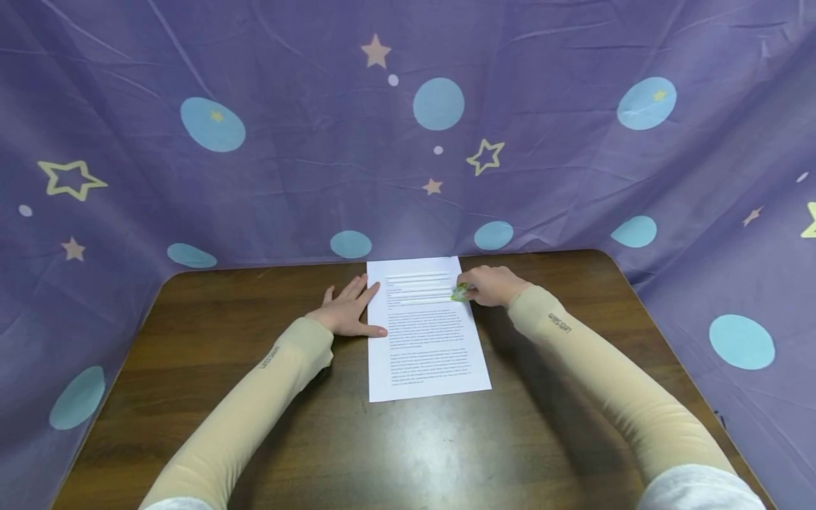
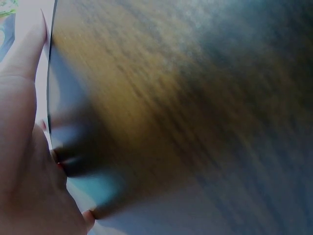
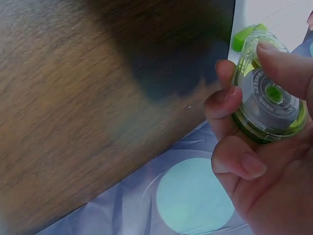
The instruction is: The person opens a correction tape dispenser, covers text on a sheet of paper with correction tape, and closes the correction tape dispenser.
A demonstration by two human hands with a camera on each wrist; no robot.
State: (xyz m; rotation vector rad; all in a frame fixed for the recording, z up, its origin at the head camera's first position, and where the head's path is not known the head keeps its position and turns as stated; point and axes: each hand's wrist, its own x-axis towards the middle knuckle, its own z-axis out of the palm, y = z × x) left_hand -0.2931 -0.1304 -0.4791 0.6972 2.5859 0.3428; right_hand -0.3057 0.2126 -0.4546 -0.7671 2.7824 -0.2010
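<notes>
A: Where is the correction tape?
B: It is at the right edge of the sheet of paper, in the upper part, beside several white bands which lie across the printed lines.
A: And how are the hands?
B: They are well apart, one at each side of the sheet of paper. The right hand grips the correction tape between thumb and curled fingers. The left hand lies with fingers spread, its thumb on the left margin. Whether the correction tape touches the paper, I cannot tell.
A: What are the surface and the room?
B: The sheet lies flat on a brown wooden table, which reflects light in front. Behind it and at both sides hangs a purple curtain with blue spots and stars.
A: Please count.
B: One correction tape, one sheet, one table, two hands, two beige sleeves. In the head view I count nine blue spots. The white bands are too small to count surely.
</notes>
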